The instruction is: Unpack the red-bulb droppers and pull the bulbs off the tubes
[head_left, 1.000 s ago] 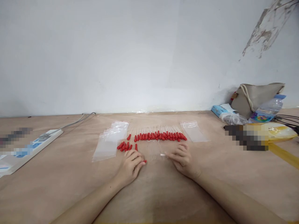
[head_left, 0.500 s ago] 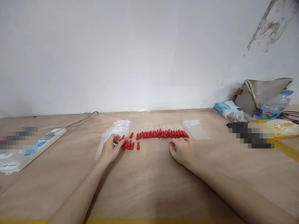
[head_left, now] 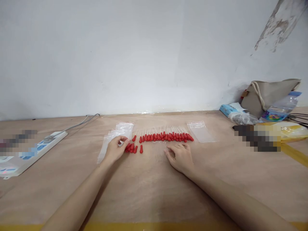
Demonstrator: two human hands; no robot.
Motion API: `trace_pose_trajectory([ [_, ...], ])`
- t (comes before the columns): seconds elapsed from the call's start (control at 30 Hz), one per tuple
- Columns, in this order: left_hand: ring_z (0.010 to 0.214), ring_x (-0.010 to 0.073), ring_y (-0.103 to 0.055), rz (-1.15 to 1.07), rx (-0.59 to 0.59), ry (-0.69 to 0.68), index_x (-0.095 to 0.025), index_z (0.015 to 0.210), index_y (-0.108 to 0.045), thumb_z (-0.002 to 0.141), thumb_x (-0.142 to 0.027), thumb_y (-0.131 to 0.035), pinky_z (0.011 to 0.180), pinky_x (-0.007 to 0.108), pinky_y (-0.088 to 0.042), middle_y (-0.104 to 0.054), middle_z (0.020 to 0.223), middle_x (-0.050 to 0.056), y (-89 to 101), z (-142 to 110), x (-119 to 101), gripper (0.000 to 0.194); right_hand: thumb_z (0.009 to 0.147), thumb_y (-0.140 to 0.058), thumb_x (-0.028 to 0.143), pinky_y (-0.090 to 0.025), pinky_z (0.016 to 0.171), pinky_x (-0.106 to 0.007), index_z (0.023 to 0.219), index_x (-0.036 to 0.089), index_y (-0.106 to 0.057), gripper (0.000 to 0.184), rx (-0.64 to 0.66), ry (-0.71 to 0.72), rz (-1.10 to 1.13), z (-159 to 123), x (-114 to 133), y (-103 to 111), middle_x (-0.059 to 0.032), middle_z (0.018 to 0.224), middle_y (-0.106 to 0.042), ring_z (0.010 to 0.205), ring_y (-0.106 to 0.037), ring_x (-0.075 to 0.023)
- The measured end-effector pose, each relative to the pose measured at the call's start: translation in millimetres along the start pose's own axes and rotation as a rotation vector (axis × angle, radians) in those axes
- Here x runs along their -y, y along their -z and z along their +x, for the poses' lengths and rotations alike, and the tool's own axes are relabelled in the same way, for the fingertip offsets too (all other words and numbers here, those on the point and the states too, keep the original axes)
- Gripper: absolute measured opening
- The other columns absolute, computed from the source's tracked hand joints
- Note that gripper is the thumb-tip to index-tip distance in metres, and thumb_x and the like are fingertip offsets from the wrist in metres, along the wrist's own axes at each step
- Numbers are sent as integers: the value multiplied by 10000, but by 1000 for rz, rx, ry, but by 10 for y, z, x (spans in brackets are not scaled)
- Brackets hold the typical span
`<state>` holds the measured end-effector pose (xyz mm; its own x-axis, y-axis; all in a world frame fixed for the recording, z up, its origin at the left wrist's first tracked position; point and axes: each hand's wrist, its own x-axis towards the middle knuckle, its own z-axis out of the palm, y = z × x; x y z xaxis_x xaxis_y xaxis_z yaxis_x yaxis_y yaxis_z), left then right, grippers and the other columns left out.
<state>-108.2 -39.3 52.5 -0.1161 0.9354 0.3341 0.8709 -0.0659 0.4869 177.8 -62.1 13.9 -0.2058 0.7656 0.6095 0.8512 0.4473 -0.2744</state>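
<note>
My left hand [head_left: 116,149] is closed in a pinch on a red rubber bulb, mostly covered by the fingers. Just beneath and beside it lie several loose red rubber bulbs [head_left: 135,149]. My right hand [head_left: 179,156] has thumb and forefinger together at the right side of the loose thin clear tubes [head_left: 159,152]; the one in its pinch is hard to make out. Beyond both hands runs a row of droppers [head_left: 156,137], red bulbs toward me and clear stems pointing to the wall.
Clear zip bags lie left [head_left: 125,127] and right [head_left: 201,133] of the row. A white power strip [head_left: 54,141] with a grey cable sits at the left. At the right are a tissue pack [head_left: 226,110], a grey bag [head_left: 274,93] and yellow packaging [head_left: 292,131].
My right hand has shifted left and slightly nearer, over the loose tubes. My left fingers have turned, so the bulb that showed between them is now mostly hidden.
</note>
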Motion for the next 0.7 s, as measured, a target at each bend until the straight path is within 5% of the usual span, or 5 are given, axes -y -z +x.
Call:
trace_pose_trajectory([
  [0.27, 899, 352, -554, 343, 224, 189, -218, 640, -644, 591, -582, -557, 780, 454, -346, -662, 829, 107, -147, 614, -190, 377, 882, -369, 315, -259, 922, -419, 1052, 200, -575, 291, 27, -36, 111, -35, -13, 16, -44, 802, -681, 791, -590, -177],
  [0.43, 776, 326, -595, 391, 297, 256, -200, 492, -579, 595, -506, -582, 769, 457, -345, -646, 637, 91, -261, 728, -208, 323, 895, -324, 293, -256, 953, -445, 1133, 182, -531, 335, 62, -53, 126, -35, -44, 11, -47, 811, -680, 818, -596, -172],
  [0.57, 811, 326, -587, 425, 234, 249, -192, 593, -591, 675, -436, -530, 766, 444, -342, -657, 721, 105, -152, 689, -276, 264, 895, -326, 303, -235, 963, -476, 1147, 188, -524, 341, 66, -59, 167, -41, -63, -7, -56, 816, -680, 814, -592, -179],
  [0.7, 918, 306, -547, 452, 46, 117, -186, 788, -565, 791, -393, -414, 828, 434, -284, -641, 881, 104, 41, 418, -437, 256, 881, -363, 319, -270, 939, -469, 1112, 200, -550, 320, 20, -94, 166, -13, -114, -10, -60, 864, -672, 837, -583, -190],
])
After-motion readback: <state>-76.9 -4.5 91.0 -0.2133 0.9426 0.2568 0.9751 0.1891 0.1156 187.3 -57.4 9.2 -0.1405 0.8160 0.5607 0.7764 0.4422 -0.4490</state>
